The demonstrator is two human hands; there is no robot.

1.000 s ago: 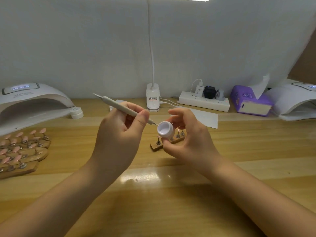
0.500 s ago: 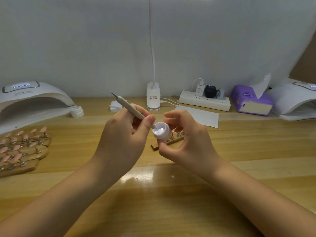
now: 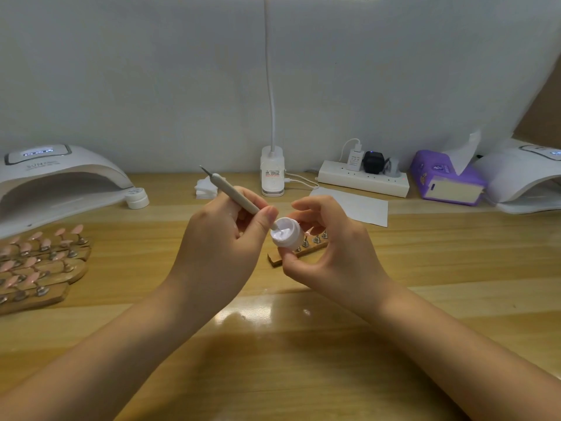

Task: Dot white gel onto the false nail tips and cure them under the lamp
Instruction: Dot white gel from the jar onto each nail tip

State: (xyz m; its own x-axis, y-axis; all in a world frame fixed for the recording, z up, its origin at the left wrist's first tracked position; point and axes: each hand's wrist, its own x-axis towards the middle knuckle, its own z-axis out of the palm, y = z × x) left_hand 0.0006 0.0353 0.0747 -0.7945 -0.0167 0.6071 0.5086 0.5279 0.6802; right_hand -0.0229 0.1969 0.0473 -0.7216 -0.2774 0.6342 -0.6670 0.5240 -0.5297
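Dotting tool dipped in the white gel jar, both held above the table.

The left hand [image 3: 218,247] pinches the dotting tool [image 3: 235,197] between curled fingers, its lower tip in the white gel of the small jar [image 3: 287,237]. The right hand [image 3: 331,250] grips that jar, fingers curled round it, tilted toward the tool. Just behind, at 12 o'clock, a wooden strip [image 3: 299,253] lies on the table [image 3: 303,360]. Pink nail tips on stands [image 3: 39,262] sit at 9 o'clock, a curing lamp [image 3: 57,177] beyond at 10.
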